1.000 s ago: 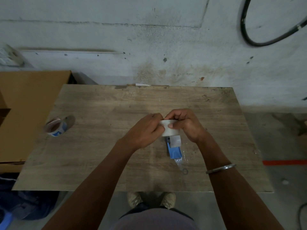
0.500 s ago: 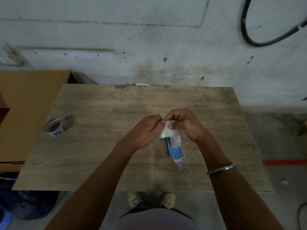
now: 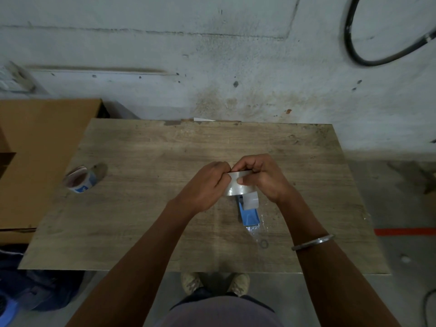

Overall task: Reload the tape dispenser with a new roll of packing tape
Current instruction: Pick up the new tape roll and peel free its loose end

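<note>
Picking at the new roll's end above the dispenser

I see both hands together on the clear packing tape roll (image 3: 237, 186), which sits just above the blue tape dispenser (image 3: 249, 212) lying on the table (image 3: 146, 156): my right hand (image 3: 262, 177) curls round the roll with its thumb on the face, and my left hand (image 3: 206, 185) pinches at the roll's left edge. Against the frame a second ago the roll has tilted, its band now showing wider and slanted, and the left fingers have shifted onto its rim; I judge the free end is being worked loose, so threading is not yet begun. The dispenser has not moved. Well left of the dispenser, the spent tape core (image 3: 80, 179) lies where it was, near the cardboard box (image 3: 44, 147)
</note>
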Tool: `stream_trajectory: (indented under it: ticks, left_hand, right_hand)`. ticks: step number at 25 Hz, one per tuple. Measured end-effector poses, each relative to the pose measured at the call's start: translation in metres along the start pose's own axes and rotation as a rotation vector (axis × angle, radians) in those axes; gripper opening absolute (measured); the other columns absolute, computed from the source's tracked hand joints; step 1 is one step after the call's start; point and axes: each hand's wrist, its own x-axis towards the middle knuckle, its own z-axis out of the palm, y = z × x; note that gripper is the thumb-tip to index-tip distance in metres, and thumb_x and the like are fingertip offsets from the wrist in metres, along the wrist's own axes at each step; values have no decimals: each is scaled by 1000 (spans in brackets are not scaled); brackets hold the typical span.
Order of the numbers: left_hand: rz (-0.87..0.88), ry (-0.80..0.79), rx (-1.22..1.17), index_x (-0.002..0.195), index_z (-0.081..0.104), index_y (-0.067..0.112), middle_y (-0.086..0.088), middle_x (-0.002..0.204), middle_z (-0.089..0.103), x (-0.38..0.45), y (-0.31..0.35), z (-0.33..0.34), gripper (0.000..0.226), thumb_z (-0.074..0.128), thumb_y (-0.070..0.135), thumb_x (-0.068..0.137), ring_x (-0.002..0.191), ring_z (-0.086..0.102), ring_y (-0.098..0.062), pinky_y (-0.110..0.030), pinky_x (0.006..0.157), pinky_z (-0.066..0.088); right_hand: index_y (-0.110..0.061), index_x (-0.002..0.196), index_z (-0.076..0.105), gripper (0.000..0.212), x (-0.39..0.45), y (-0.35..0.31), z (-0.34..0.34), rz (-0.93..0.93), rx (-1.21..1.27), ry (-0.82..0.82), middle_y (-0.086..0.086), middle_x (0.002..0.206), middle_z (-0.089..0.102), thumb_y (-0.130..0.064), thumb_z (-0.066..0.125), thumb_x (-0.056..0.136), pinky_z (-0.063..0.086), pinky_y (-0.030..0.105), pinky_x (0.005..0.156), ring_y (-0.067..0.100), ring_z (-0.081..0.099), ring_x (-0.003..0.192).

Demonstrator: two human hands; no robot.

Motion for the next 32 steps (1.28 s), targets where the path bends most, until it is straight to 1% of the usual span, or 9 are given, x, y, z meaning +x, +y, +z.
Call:
stream_trajectory:
  ticks: [6, 9, 11, 14, 18, 22, 25, 28, 32]
  left_hand:
    - [-13, 31, -151, 81, 57, 10, 4, 74, 55, -1, -3, -2, 24, 39, 17, 95, 68, 49, -7, -20, 61, 36]
    - [19, 69, -71, 81, 52, 10, 9, 75, 48, -1, -3, 2, 20, 42, 14, 98, 72, 46, -4, -14, 63, 32]
    - [50, 88, -12, 83, 51, 10, 9, 77, 45, 0, -3, 3, 20, 38, 19, 96, 74, 44, -5, -13, 64, 31]
    - [91, 107, 68, 87, 52, 10, 4, 82, 47, 0, -6, 2, 27, 31, 26, 92, 75, 40, -8, -14, 66, 32]
    - [127, 138, 71, 86, 52, 7, 2, 83, 45, 0, -8, 5, 24, 31, 19, 91, 76, 41, -9, -20, 71, 34]
    - [126, 119, 27, 89, 56, 6, 2, 84, 49, -2, -13, 3, 27, 31, 18, 91, 78, 42, -8, -16, 81, 35]
    - [123, 75, -1, 89, 55, 9, 4, 85, 49, 1, -13, 0, 24, 34, 19, 92, 79, 44, -9, -16, 73, 33]
    - [116, 74, 34, 88, 52, 9, 2, 85, 48, 1, -10, 2, 14, 43, 15, 96, 79, 43, -10, -21, 70, 34]
    - [164, 107, 77, 88, 49, 11, 1, 84, 46, 0, -10, 3, 16, 37, 17, 94, 80, 43, -13, -33, 81, 41]
  right_hand:
    - [6, 88, 71, 24, -2, 0, -3, -30, 38, 12, 30, 84, 67, 0, 67, 64, 48, 35, 69, 30, 62, 74]
    - [7, 90, 70, 25, -2, -1, -2, -52, 41, 10, 29, 84, 68, 2, 67, 66, 49, 35, 70, 29, 64, 74]
    - [9, 90, 70, 25, -1, -1, 0, -65, 35, 19, 27, 85, 70, 3, 68, 65, 50, 35, 70, 28, 65, 75]
    - [7, 90, 71, 24, -1, 1, 3, -98, 9, 38, 23, 87, 72, 2, 70, 66, 53, 35, 73, 27, 67, 78]
    - [2, 90, 73, 24, -2, 5, 5, -98, 16, 55, 19, 89, 73, 3, 73, 67, 54, 38, 77, 26, 69, 82]
    - [2, 90, 73, 24, -7, 10, 5, -92, 50, 54, 13, 87, 74, 4, 72, 66, 53, 30, 75, 20, 69, 80]
    - [1, 90, 72, 24, -9, 10, 5, -77, 94, 68, 8, 85, 74, 4, 72, 66, 51, 27, 74, 18, 68, 80]
    - [-1, 91, 72, 25, -8, 9, 6, -82, 109, 64, 4, 85, 74, 5, 72, 67, 52, 24, 75, 13, 69, 80]
    - [0, 92, 72, 27, -6, 8, 8, -117, 75, 61, 12, 85, 72, 10, 73, 67, 52, 23, 74, 13, 68, 78]
